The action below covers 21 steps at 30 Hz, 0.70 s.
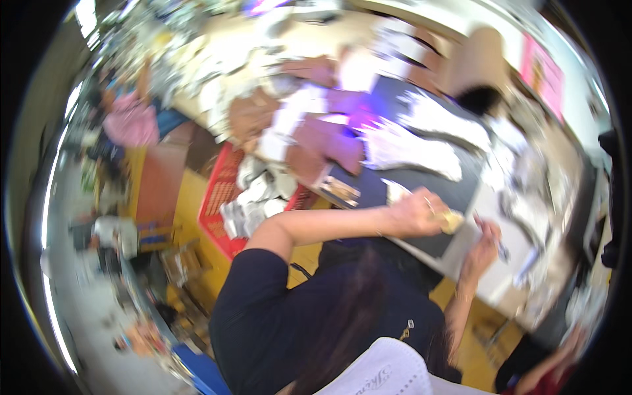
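My left hand (419,214) reaches over the near edge of the table, its fingers closed on a small pale yellow piece (451,222) whose kind I cannot make out. To its right, my right hand (484,247) is closed around a small tool with a dark, shiny end (503,252); motion blur hides what kind it is. A dark mat (431,227) lies under and beyond my left hand. Farther back on the mat rest white, fringed cloth-like pieces (411,151), next to flat brown pieces (329,141). A purple-blue light falls among them.
At the table's left stands a red plastic basket (212,197) holding white pieces. A wide brown tube (484,56) sits at the back right. Crumpled whitish material (526,191) lies at right. Other people (131,118) are at left; a hand (569,349) shows at lower right.
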Each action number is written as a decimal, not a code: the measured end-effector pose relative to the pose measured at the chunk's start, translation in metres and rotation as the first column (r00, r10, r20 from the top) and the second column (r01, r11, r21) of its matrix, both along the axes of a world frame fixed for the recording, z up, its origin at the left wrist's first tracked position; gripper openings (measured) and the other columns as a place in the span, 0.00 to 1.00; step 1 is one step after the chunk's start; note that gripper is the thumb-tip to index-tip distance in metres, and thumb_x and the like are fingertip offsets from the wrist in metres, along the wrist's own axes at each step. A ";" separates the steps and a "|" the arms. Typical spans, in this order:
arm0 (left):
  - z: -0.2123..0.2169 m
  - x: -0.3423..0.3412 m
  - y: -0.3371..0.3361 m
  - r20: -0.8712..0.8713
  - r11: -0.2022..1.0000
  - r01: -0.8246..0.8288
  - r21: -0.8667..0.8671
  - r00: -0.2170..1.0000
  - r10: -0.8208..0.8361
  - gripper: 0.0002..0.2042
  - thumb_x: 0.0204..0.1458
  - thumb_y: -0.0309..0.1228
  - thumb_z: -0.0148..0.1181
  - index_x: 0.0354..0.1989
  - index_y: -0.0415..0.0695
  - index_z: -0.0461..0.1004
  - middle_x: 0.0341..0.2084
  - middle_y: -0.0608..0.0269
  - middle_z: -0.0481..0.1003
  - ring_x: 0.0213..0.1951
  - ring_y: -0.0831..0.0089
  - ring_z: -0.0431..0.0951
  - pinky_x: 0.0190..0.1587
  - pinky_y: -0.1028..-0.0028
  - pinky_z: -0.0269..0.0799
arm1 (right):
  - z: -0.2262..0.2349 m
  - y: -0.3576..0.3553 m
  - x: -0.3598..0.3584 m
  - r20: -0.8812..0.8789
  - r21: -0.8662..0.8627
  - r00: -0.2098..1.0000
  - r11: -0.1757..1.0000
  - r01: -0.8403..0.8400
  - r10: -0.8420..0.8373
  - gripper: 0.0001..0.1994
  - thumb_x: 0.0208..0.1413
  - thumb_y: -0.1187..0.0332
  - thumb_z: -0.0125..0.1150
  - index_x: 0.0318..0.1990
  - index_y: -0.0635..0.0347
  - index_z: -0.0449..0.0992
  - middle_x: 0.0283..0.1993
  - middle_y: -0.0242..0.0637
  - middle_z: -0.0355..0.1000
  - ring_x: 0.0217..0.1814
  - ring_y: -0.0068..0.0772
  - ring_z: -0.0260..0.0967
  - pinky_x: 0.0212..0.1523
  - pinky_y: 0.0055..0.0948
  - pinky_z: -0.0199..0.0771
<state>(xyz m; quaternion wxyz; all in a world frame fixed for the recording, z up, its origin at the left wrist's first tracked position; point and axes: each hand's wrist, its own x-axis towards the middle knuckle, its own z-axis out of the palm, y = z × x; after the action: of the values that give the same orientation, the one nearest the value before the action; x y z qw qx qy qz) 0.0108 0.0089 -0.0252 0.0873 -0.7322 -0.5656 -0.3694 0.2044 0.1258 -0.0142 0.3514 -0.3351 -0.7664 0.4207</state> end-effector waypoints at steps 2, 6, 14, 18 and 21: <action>-0.002 -0.002 0.001 0.043 1.000 0.028 -0.004 0.999 -0.028 0.11 0.47 0.35 0.67 0.36 0.47 0.75 0.43 0.57 0.77 0.45 0.62 0.78 0.44 0.62 0.72 | -0.002 0.003 0.003 0.004 -0.101 0.998 0.993 0.056 -0.056 0.15 0.76 0.65 0.40 0.48 0.69 0.70 0.48 0.47 0.75 0.53 0.39 0.74 0.60 0.36 0.68; 0.001 0.000 -0.015 0.107 0.998 0.046 -0.032 0.993 -0.042 0.10 0.51 0.36 0.67 0.38 0.48 0.77 0.45 0.61 0.76 0.46 0.63 0.75 0.47 0.63 0.71 | -0.005 -0.012 0.010 0.016 -0.101 0.999 0.995 0.029 -0.027 0.17 0.76 0.61 0.39 0.49 0.67 0.70 0.49 0.48 0.75 0.53 0.40 0.74 0.62 0.37 0.66; 0.006 -0.001 -0.017 0.138 0.996 0.062 -0.062 0.989 -0.053 0.09 0.51 0.36 0.66 0.38 0.48 0.77 0.45 0.61 0.76 0.46 0.63 0.76 0.46 0.63 0.72 | -0.001 -0.016 0.005 0.006 -0.091 1.000 0.996 0.016 -0.015 0.19 0.76 0.58 0.39 0.49 0.67 0.70 0.49 0.48 0.75 0.55 0.40 0.74 0.62 0.37 0.66; 0.007 -0.003 -0.016 0.079 0.997 0.069 -0.040 0.995 -0.066 0.09 0.51 0.36 0.65 0.37 0.48 0.77 0.44 0.59 0.78 0.45 0.62 0.79 0.44 0.63 0.74 | 0.002 -0.015 0.002 -0.005 -0.151 0.998 0.987 0.058 -0.059 0.18 0.76 0.61 0.39 0.48 0.69 0.70 0.49 0.48 0.75 0.54 0.40 0.74 0.63 0.38 0.66; 0.006 -0.005 -0.012 0.173 0.994 0.113 0.011 0.978 -0.113 0.09 0.48 0.33 0.68 0.36 0.46 0.78 0.41 0.54 0.80 0.41 0.58 0.82 0.41 0.61 0.78 | 0.000 -0.019 -0.001 -0.002 -0.043 0.999 0.998 0.041 -0.041 0.19 0.76 0.65 0.36 0.49 0.70 0.73 0.48 0.43 0.72 0.55 0.38 0.69 0.63 0.37 0.65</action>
<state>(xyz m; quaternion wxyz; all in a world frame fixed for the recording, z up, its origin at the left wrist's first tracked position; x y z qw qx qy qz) 0.0063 -0.0030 -0.0195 0.0169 -0.7281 -0.5285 -0.4362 0.2032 0.1065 -0.0144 0.3535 -0.3577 -0.7496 0.4303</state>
